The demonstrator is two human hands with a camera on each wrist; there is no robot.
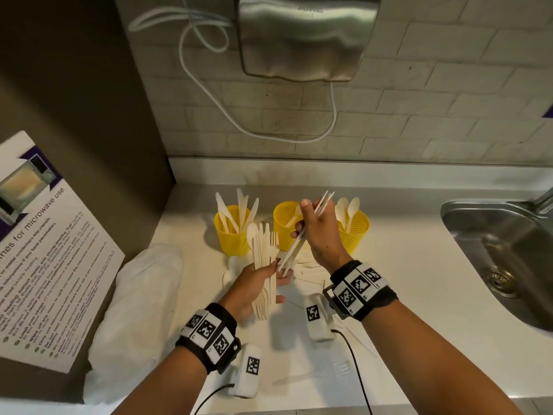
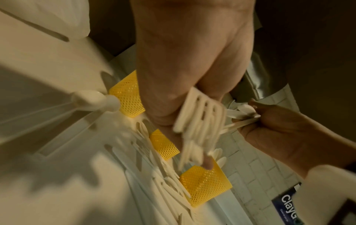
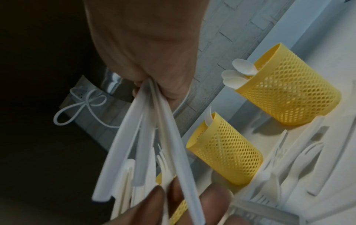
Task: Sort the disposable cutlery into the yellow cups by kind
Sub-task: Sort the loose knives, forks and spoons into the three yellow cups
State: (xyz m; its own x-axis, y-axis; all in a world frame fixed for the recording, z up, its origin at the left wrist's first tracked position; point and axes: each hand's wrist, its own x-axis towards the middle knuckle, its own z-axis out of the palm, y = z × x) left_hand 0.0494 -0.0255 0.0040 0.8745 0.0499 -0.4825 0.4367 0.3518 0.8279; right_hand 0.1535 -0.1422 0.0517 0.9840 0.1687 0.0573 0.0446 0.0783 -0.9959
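Observation:
Three yellow mesh cups stand at the back of the white counter: the left cup [image 1: 232, 235] holds knives, the middle cup [image 1: 284, 223] one piece, and the right cup [image 1: 356, 232] spoons [image 3: 234, 74]. My left hand [image 1: 275, 283] grips an upright bundle of mixed cutlery [image 1: 263, 256] with forks [image 2: 200, 120], a spoon and flat handles. My right hand [image 1: 302, 220] pinches a few slim white pieces [image 1: 305, 232], slanted, in front of the middle cup; their lower ends touch the bundle. Their kind is unclear. Long handles [image 3: 154, 137] hang from the right hand's fingers.
Loose cutlery [image 1: 311, 274] lies on the counter under my hands, with more pieces [image 3: 300, 159] beside the cups. A white plastic bag [image 1: 140, 310] lies at the left, a steel sink [image 1: 502, 259] at the right. A hand dryer [image 1: 305, 37] hangs on the tiled wall.

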